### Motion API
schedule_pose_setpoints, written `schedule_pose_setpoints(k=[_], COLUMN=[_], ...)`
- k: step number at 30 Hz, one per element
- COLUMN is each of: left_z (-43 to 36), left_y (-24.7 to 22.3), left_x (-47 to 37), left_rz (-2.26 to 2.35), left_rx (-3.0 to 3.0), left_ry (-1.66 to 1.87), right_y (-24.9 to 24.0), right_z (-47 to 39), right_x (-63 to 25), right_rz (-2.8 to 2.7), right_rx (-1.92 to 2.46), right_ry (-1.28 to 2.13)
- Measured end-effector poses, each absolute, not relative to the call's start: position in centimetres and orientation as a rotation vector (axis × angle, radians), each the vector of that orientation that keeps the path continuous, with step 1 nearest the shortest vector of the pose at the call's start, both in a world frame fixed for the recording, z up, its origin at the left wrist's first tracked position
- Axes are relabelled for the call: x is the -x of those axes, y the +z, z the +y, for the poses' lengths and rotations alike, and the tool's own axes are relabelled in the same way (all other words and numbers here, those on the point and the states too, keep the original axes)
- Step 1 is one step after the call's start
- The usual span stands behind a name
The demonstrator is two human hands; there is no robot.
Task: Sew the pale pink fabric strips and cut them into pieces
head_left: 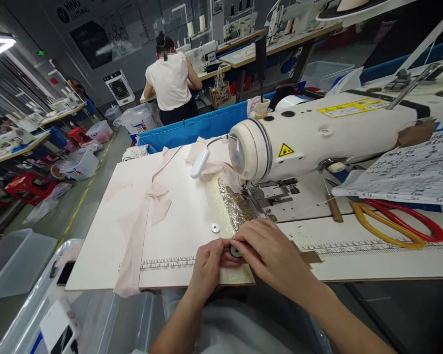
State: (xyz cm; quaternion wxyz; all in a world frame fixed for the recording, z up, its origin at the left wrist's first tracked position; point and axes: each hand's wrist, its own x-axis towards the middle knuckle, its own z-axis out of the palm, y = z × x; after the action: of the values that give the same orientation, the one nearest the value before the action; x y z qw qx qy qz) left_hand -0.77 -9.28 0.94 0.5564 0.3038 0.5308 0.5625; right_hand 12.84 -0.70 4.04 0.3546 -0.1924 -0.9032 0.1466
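Observation:
Near the table's front edge, my left hand (210,265) holds a small round metal part (235,250), its fingers curled beneath it. My right hand (269,253) meets it from the right, thumb and fingers closed at the same round part. A second small metal disc (215,227) lies on the white tabletop (177,241) just behind my left hand. Behind my right hand stands a white sewing machine (302,137), its needle area (271,196) partly showing. Pale pink fabric strips (135,246) lie on the left of the tabletop, one hanging over the front edge.
Scissors with yellow and red handles (387,231), a wooden-handled tool (334,209) and a handwritten paper (409,172) lie to the right. A small white lamp (200,163) stands behind the disc. Beyond a blue cloth barrier (203,125), a person (170,81) works facing away.

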Motion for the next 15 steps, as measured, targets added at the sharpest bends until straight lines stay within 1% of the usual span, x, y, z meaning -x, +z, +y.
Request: schedule_pose_setpoints(k=[4,10,12,15], left_z=[-9.5,-9.7,-9.7,-9.6], left_y=[0.9,1.1,1.1,0.9], left_x=[0.4,0.1,0.1,0.2], left_rz=[1.198,1.053,1.052,1.072], left_rx=[-0.715,-0.634,-0.624,-0.61], left_ry=[1.298,1.279,1.294,1.317], right_y=[3.8,2.7,2.5,2.4], right_z=[0.2,1.4,1.3,0.5], right_x=[-12.7,-13.7,-14.3,-15.2], right_rz=[-2.291,-2.234,-2.167,-2.005], right_rx=[0.488,0.622,0.669,0.739], right_ry=[0.338,0.183,0.279,0.685])
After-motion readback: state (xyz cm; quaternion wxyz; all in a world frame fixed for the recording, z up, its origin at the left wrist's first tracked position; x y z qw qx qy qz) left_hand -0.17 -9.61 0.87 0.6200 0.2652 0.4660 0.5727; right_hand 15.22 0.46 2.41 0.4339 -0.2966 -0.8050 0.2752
